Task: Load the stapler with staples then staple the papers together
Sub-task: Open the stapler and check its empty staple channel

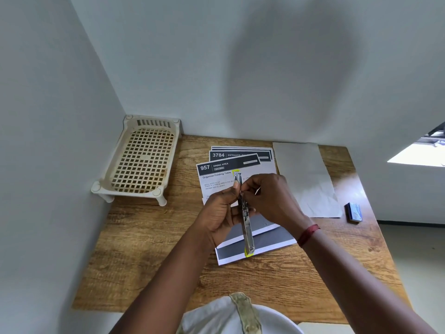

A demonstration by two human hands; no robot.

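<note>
A metal stapler (246,227) with yellow-green ends is swung open lengthwise and held above the printed papers (224,169) on the wooden table (149,249). My left hand (220,213) grips the stapler from the left side. My right hand (272,198) pinches at the stapler's upper half with thumb and fingers; whether a staple strip sits between them is hidden. The papers lie fanned, with dark headers showing "957" and "3784". A small blue staple box (353,212) lies at the table's right edge.
A cream plastic lattice tray (142,160) on short legs stands in the back left corner against the walls. A blank grey sheet (308,179) lies right of the papers. A white cloth-covered object (236,317) sits at the near edge.
</note>
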